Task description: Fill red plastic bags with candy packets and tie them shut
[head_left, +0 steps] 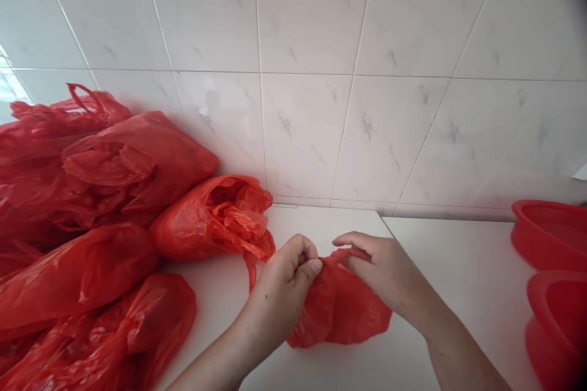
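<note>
A red plastic bag [346, 311] rests on the white surface in front of me, its gathered top between my two hands. With thumb and curled fingers, my left hand [291, 281] pinches the left side of the gathered top. On the other side my right hand [378, 266] has a twisted strip of the same bag between its thumb and fingers. The bag's body hangs below both hands and spreads toward me. What is inside it, if anything, cannot be made out.
Several filled red plastic bags [105, 269] are piled on the left; one bag [202, 220] with a crumpled mouth lies beside my left hand. Two red plastic basins [553, 238] stand at the right edge. White marbled wall tiles [307, 134] rise behind the white surface [440, 269].
</note>
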`<state>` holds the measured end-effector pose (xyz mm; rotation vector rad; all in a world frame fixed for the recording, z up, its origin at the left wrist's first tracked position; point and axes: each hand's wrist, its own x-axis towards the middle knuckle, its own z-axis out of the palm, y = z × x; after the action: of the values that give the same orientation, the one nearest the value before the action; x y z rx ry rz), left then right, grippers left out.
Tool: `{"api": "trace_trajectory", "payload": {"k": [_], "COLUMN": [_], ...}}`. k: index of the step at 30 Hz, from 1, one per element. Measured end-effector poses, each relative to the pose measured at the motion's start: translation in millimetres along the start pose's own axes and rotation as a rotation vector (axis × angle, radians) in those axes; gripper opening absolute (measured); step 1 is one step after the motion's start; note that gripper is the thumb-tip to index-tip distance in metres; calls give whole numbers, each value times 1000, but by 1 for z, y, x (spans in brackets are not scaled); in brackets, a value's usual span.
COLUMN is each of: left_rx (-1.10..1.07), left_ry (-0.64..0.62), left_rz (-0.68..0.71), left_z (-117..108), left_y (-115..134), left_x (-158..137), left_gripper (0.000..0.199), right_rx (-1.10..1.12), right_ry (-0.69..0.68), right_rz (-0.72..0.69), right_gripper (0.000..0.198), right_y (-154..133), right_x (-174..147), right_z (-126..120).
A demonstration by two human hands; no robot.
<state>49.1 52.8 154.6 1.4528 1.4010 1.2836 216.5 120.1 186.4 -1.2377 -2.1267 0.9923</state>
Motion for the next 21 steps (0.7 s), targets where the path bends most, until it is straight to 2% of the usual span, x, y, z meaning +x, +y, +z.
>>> {"api": "trace_trajectory", "payload": {"k": [3,6,8,9,12,14,15,17,18,21], "left_rx": [162,290,343,373,443,448,446,425,406,328], "left_ry": [61,111,105,85,-54,-246,-358,-552,-610,-627], "left_rz": [38,199,299,325,370,385,369,276,210,70], "left_z": [-1,-2,-2,-2,-3,-7,-10,-17,-20,-23], "left_y": [-2,0,3,3,-4,-14,-19,-24,-23,-12], "left_x": [1,1,-3,-6,-21,-31,-36,-43,-45,-45], "left_gripper": [15,14,17,19,23,25,25,23,21,17], "right_rx": [168,411,555,587,474,356,338,358,387,502], "right_ry": [-36,-143,-168,-133,133,288,312,269,221,148], "right_rz": [-69,-178,-150,-98,78,149,170,197,203,213], "right_gripper": [28,24,24,26,26,24,23,20,19,29], "right_y": [3,7,15,21,50,77,91,117,128,154], "right_x": [1,2,7,12,35,54,61,72,75,78], "right_z": [4,3,2,2,6,14,18,26,30,35]}}
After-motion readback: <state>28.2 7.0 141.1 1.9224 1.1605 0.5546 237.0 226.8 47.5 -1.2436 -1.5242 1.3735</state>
